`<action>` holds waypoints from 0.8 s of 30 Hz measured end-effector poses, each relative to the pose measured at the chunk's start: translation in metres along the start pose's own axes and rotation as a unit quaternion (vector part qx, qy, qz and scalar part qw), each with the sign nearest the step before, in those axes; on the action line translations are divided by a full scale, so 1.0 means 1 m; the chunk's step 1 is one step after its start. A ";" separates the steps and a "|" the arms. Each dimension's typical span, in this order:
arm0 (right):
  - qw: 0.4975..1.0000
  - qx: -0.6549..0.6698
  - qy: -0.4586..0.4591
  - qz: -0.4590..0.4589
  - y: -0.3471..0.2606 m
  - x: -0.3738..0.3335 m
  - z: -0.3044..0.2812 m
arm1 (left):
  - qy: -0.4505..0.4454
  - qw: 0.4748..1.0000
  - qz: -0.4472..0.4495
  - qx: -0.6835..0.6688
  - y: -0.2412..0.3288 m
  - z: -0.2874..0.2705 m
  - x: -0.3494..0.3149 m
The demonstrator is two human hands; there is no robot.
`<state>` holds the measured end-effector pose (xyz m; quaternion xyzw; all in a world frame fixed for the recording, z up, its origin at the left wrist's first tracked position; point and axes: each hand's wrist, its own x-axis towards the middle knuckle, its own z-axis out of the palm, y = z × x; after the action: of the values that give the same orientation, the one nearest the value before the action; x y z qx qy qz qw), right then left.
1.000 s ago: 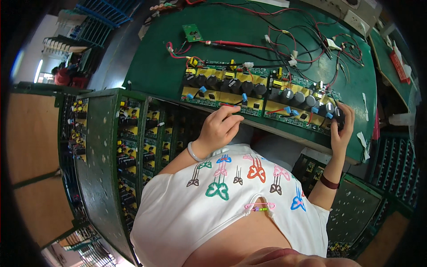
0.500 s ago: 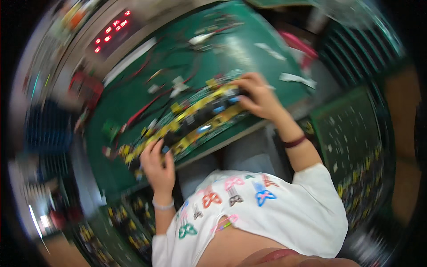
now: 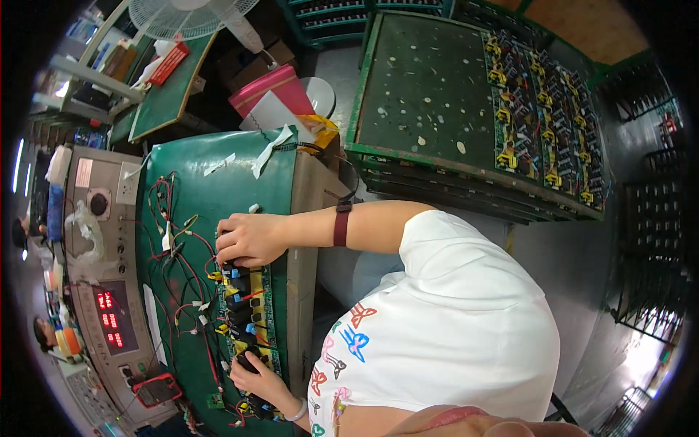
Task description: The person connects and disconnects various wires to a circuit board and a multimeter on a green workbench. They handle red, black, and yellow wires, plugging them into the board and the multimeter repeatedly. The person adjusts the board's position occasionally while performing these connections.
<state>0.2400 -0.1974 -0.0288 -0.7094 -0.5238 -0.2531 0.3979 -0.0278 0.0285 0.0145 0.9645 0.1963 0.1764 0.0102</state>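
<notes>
A long green circuit board (image 3: 258, 306), crowded with black, blue and yellow components, lies along the near edge of the green-topped bench (image 3: 207, 142). My right hand (image 3: 253, 239), below a dark red wristband, has its fingers curled over the board's far end. At the nearer end, my left hand (image 3: 258, 380) grips the board with thumb and fingers, a pale bracelet on its wrist. Part of the board is hidden under both hands. Red and black test wires (image 3: 169, 237) with white connectors run over the bench beside the board.
An instrument panel (image 3: 111, 320) with red digits borders the bench at left, near a red multimeter (image 3: 156, 391). White strips (image 3: 271, 149) lie at the bench's far end. Beyond are a fan (image 3: 193, 14) and a pink folder (image 3: 263, 93). A green-framed rack (image 3: 426, 87) carries several boards at right.
The view has swung to the right, so the rack and fan show more fully and the bench sits at the left. Both hands remain on the board.
</notes>
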 end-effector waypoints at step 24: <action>1.000 -0.018 0.019 0.001 -0.001 -0.002 0.000 | -0.015 1.000 -0.001 -0.025 -0.003 -0.002 0.000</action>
<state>0.2383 -0.1985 -0.0304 -0.7124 -0.5105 -0.2753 0.3951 -0.0296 0.0313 0.0158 0.9662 0.1928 0.1667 0.0377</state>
